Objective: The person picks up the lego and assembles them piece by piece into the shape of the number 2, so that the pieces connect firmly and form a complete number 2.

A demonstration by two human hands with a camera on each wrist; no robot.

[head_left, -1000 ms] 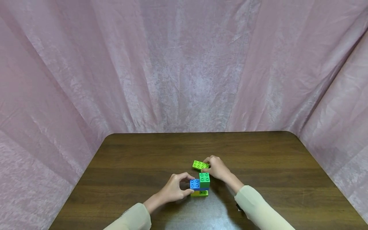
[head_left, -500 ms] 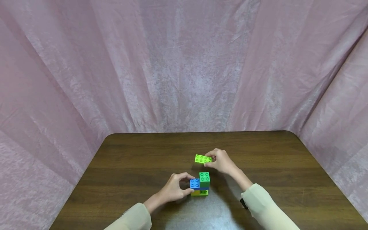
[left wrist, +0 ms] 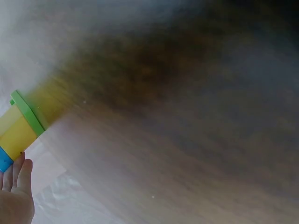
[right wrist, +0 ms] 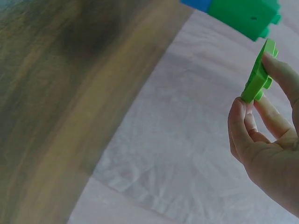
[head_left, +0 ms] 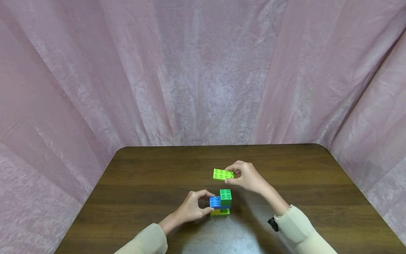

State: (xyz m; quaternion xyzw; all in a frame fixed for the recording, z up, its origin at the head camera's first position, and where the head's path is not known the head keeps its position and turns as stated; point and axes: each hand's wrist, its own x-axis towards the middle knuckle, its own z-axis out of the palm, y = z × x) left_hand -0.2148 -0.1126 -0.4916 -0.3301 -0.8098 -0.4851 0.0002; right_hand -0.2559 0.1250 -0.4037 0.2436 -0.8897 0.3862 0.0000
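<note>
My left hand [head_left: 191, 208] pinches the blue toy brick [head_left: 214, 201] of a small stack between thumb and fingers. A taller green brick [head_left: 226, 199] sits on the blue layer's right side. Below it come a yellow brick [head_left: 215, 212] and a thin lime-green base plate [head_left: 225, 212]. In the left wrist view, the yellow brick [left wrist: 18, 135] stands between the green plate [left wrist: 28, 112] and the blue brick. Behind the stack my right hand [head_left: 248, 176] grips the right end of a lime-green toy brick plate [head_left: 222, 174], studs up, raised off the table. The right wrist view shows that plate [right wrist: 259, 77] near the green brick [right wrist: 245, 16].
The brown wooden table [head_left: 152, 176] has rounded far corners, and a pink curtain [head_left: 203, 77] hangs behind it and along both sides. A small black object [head_left: 273, 224] shows at the right sleeve [head_left: 295, 224].
My right hand has lifted the lime-green plate from the table behind the stack and carried it away and up, levelling it slightly. My left hand stays on the blue brick.
</note>
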